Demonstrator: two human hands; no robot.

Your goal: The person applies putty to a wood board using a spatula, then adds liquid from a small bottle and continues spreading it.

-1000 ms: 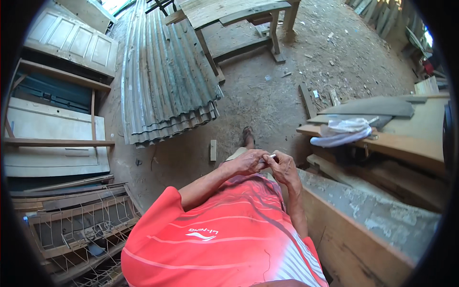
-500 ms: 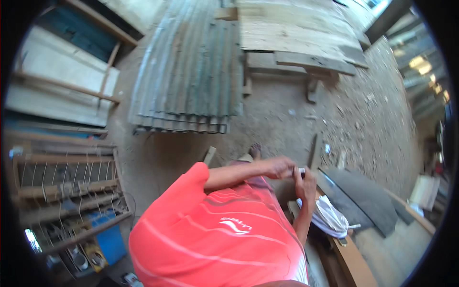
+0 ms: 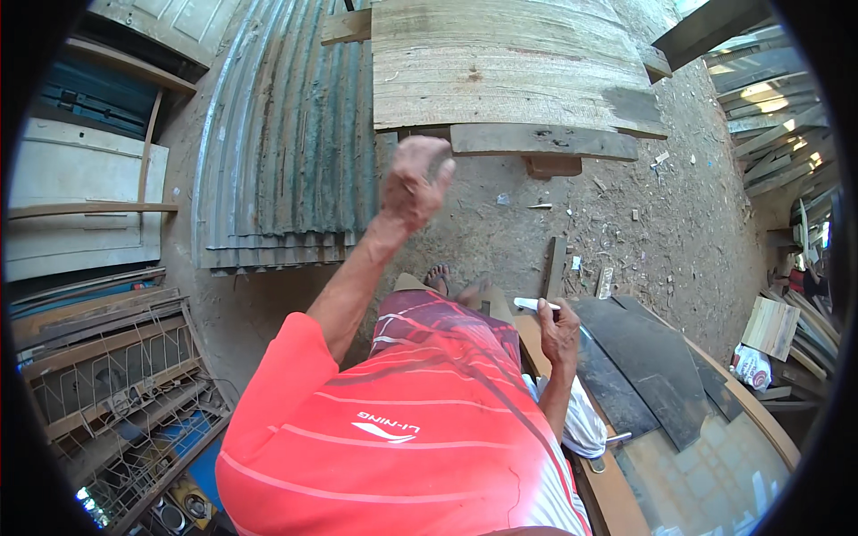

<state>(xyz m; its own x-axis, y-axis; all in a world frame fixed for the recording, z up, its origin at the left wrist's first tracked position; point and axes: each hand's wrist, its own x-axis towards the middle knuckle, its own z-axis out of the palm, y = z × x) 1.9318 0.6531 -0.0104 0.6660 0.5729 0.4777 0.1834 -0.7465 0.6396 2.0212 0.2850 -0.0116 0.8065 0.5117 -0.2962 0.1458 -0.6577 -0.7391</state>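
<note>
My right hand (image 3: 560, 335) is closed around a slim white marker-like tube (image 3: 531, 304), which points left out of its fingers. It is above the edge of a brown wooden board (image 3: 534, 344). My left hand (image 3: 414, 186) is raised in front of me, nearest to the wooden table (image 3: 500, 76) and the corrugated sheets (image 3: 295, 161). Its fingers look bent, with the thumb away from them, but motion smears them and I cannot make out whether they hold anything. Beside my right forearm lies a bundled white cloth (image 3: 583, 424).
Dark flat panels (image 3: 643, 375) lie to my right. A loose grey plank (image 3: 543, 141) sits along the table's near edge. At left are white door panels (image 3: 85, 188) and a wire-mesh frame (image 3: 125, 366). Wood chips (image 3: 661, 223) litter the ground; stacked boards (image 3: 773, 326) stand far right.
My hands were together around the small white thing and have parted. The left hand has swung forward and left; the right has kept the tube. My view has shifted to the right.
</note>
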